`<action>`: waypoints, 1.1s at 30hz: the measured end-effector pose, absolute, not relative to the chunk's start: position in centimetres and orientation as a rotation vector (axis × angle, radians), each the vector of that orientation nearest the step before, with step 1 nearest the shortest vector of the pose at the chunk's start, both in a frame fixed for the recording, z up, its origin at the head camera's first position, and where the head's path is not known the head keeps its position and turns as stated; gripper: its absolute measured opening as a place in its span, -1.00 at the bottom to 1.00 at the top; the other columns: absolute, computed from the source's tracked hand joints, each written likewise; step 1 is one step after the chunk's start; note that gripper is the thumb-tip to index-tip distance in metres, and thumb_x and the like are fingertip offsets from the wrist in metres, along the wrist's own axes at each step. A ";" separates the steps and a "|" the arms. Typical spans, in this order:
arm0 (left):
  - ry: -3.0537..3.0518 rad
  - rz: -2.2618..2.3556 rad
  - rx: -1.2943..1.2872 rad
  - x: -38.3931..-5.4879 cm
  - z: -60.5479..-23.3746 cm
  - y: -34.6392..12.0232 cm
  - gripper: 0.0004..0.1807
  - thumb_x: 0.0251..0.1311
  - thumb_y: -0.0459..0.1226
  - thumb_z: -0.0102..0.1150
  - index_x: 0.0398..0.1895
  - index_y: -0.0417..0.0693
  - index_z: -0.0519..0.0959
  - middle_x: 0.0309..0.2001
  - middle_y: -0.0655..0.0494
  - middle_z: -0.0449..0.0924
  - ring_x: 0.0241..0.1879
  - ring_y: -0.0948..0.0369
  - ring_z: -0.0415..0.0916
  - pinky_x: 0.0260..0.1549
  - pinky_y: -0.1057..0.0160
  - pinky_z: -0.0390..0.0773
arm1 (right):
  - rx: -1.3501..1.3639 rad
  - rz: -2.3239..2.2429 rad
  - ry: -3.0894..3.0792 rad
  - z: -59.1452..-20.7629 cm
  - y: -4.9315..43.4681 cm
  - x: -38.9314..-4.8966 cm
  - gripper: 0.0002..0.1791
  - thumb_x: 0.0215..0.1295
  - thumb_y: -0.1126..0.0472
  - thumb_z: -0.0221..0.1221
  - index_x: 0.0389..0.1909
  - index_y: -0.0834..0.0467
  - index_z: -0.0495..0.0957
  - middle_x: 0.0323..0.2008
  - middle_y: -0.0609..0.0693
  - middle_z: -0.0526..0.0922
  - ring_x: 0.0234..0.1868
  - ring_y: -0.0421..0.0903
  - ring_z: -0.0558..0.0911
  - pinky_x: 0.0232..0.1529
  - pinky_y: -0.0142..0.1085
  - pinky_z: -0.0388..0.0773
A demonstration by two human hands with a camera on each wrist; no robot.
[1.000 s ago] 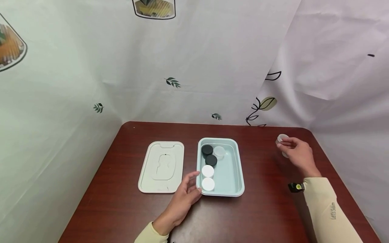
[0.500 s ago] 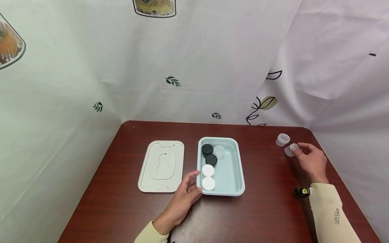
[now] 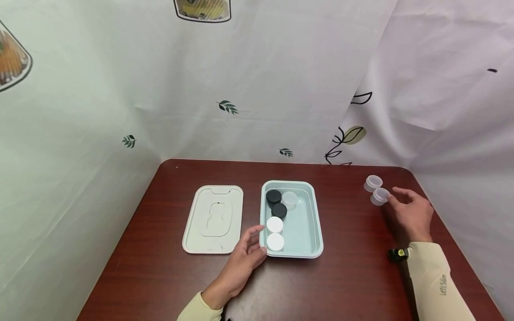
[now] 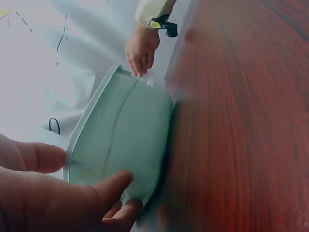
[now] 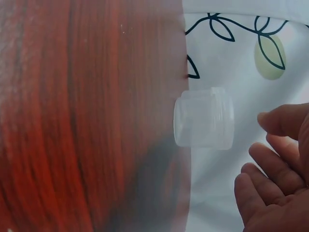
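In the head view my right hand [image 3: 412, 214] is beside the nearer of two clear plastic jars at the table's far right. That nearer jar [image 3: 379, 197] stands upright; in the right wrist view the fingers are spread loosely apart from a clear jar [image 5: 203, 119]. The other clear jar [image 3: 373, 183] stands just behind it. My left hand [image 3: 240, 261] touches the left side of a pale blue tray [image 3: 307, 232], one fingertip at its rim and others against its outer wall [image 4: 130, 130]. Inside lie two black-lidded jars [image 3: 279, 211], two white-lidded ones [image 3: 275, 225] and a clear jar [image 3: 289, 199].
A flat white lid [image 3: 213, 220] lies on the dark red table [image 3: 341, 285] to the left of the tray. White printed cloth [image 3: 257, 89] hangs behind the table and along both sides.
My right hand has moved right and toward me, from the far jar to the nearer one, which was tilted half a second ago and now stands upright, released. The left hand stays put.
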State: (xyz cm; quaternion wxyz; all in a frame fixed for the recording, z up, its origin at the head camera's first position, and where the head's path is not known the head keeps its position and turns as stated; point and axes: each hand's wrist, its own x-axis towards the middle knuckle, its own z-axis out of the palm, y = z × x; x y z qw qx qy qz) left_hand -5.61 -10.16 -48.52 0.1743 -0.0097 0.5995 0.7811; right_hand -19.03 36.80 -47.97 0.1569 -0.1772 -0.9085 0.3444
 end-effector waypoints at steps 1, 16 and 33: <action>1.697 2.217 -0.028 -5.6 -48.5 -10.2 -0.34 0.47 -0.39 0.11 0.58 -0.09 0.19 0.49 -0.32 0.23 0.36 0.02 0.43 0.24 0.17 0.53 | -0.510 0.997 -2.609 -47.9 36.8 -19.1 -0.47 0.47 -0.06 0.26 0.31 0.16 0.63 0.27 0.32 0.65 0.39 0.30 0.49 0.35 0.15 0.31; 1.683 2.225 -0.029 -5.4 -48.3 -10.3 -0.34 0.47 -0.39 0.11 0.58 -0.10 0.18 0.48 -0.32 0.23 0.33 0.04 0.43 0.24 0.16 0.51 | -0.574 1.339 -2.602 -49.7 36.3 -19.8 -0.19 0.39 -0.12 0.36 0.54 0.17 0.39 0.42 0.32 0.52 -0.02 -0.49 0.53 -0.24 -0.74 0.46; 1.699 2.211 0.005 -5.7 -48.8 -10.4 -0.34 0.47 -0.38 0.10 0.58 -0.09 0.19 0.48 -0.32 0.26 0.36 0.04 0.44 0.24 0.18 0.51 | -0.555 1.488 -2.535 -49.7 36.4 -19.5 -0.20 0.38 -0.03 0.40 0.50 0.28 0.38 0.00 -0.23 0.55 -0.18 -0.54 0.51 -0.23 -0.68 0.54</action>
